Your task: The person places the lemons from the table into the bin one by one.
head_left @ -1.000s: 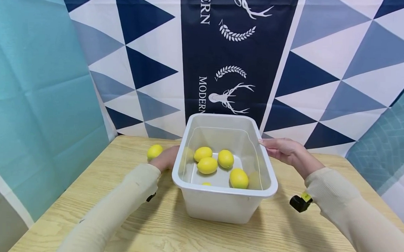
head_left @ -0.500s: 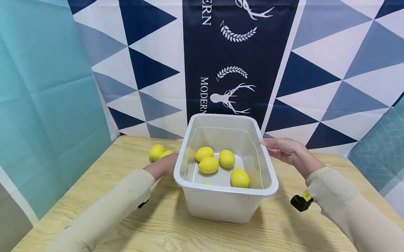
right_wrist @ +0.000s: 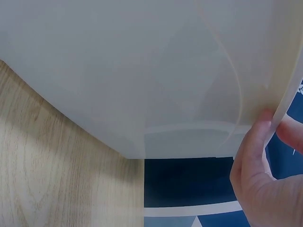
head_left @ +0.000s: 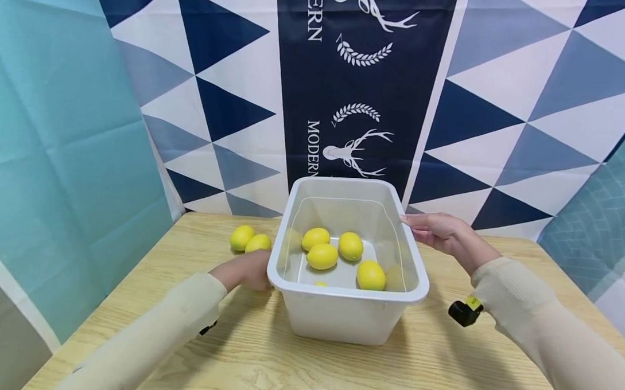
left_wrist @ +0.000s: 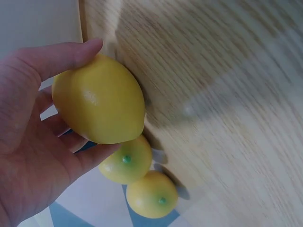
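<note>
In the left wrist view my left hand [left_wrist: 42, 127] holds a yellow lemon [left_wrist: 102, 101] between thumb and fingers, low beside the bin's wall. From the head view, that left hand [head_left: 245, 270] is at the left side of the white plastic bin [head_left: 339, 316], and the held lemon is hidden. My right hand [head_left: 443, 231] grips the bin's right rim near the back; the right wrist view shows thumb and fingers of this hand [right_wrist: 258, 175] on either side of the rim. Several lemons, one at the front mostly hidden, lie inside, among them the front right lemon [head_left: 370, 275].
Two more lemons, one farther left [head_left: 241, 238] and one nearer the bin [head_left: 258, 243], lie together on the wooden table [head_left: 224, 352], just beyond my left hand. A patterned cloth [head_left: 233, 100] hangs behind the table, with a teal cloth [head_left: 76, 141] at the left.
My left hand has drawn back toward the front along the bin's left side, so a second lemon on the table has come into view. The right hand and bin have stayed put.
</note>
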Tool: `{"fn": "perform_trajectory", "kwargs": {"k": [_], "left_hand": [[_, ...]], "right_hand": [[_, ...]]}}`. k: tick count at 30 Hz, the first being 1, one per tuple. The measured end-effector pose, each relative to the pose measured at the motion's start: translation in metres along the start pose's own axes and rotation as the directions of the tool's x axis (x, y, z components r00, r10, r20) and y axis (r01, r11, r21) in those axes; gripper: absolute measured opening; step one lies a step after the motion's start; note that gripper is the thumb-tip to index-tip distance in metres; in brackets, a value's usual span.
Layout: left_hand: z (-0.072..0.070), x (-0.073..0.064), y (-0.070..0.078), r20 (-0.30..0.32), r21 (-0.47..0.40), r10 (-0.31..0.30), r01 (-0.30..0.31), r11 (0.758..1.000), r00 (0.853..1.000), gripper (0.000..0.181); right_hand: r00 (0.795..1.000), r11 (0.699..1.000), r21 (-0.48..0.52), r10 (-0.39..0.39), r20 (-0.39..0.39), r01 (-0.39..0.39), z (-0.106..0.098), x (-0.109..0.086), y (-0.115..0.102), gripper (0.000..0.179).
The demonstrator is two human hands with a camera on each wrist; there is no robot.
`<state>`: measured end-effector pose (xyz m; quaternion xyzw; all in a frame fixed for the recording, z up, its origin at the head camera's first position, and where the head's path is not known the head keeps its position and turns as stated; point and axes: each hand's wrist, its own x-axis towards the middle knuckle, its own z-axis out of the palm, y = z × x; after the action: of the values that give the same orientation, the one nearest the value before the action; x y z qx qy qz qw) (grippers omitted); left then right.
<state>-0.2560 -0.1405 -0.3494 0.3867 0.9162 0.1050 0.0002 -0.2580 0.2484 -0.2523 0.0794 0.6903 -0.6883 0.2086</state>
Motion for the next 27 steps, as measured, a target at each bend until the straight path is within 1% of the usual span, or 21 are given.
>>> {"fn": "perform_trajectory", "kwargs": {"k": [2, 8, 12, 14, 18, 21, 23, 27], "left_hand": [[-0.001, -0.004, -0.001, -0.007, -0.005, -0.005, 0.005, 1.000, 1.000, 0.043], [-0.001, -0.008, -0.008, 0.012, -0.018, -0.072, 0.072, 0.997, 0.997, 0.058], [-0.001, -0.011, -0.009, 0.018, -0.035, -0.080, 0.081, 0.996, 0.997, 0.059], [-0.001, -0.013, -0.008, 0.013, -0.043, -0.076, 0.076, 0.996, 0.997, 0.058], [-0.001, -0.017, -0.007, 0.009, -0.047, -0.091, 0.091, 0.995, 0.996, 0.058], [-0.005, -0.019, -0.006, 0.011, -0.043, -0.100, 0.101, 0.994, 0.995, 0.059], [-0.008, -0.020, -0.008, 0.011, -0.037, -0.096, 0.097, 0.995, 0.995, 0.060], [-0.019, -0.022, -0.009, 0.016, -0.043, -0.092, 0.092, 0.995, 0.996, 0.058]], "right_hand": [[1.000, 1.000, -0.001, 0.001, 0.002, -0.001, 0.001, 0.001, -0.001, 0.007], [1.000, 1.000, 0.026, 0.002, 0.015, -0.003, 0.001, 0.001, -0.003, 0.010], [0.999, 0.999, 0.045, 0.013, 0.032, -0.014, 0.000, 0.001, -0.002, 0.004], [0.999, 0.999, 0.048, 0.018, 0.038, -0.020, 0.000, 0.001, -0.001, 0.004], [0.999, 0.999, 0.048, 0.023, 0.041, -0.025, -0.001, 0.002, 0.000, 0.003], [0.999, 0.999, 0.031, 0.028, 0.030, -0.029, -0.001, 0.002, 0.000, 0.006], [0.999, 0.999, 0.018, 0.034, 0.020, -0.034, -0.001, 0.002, -0.001, 0.007], [0.999, 0.999, 0.004, 0.039, 0.020, -0.039, 0.000, 0.001, -0.002, 0.007]]}}
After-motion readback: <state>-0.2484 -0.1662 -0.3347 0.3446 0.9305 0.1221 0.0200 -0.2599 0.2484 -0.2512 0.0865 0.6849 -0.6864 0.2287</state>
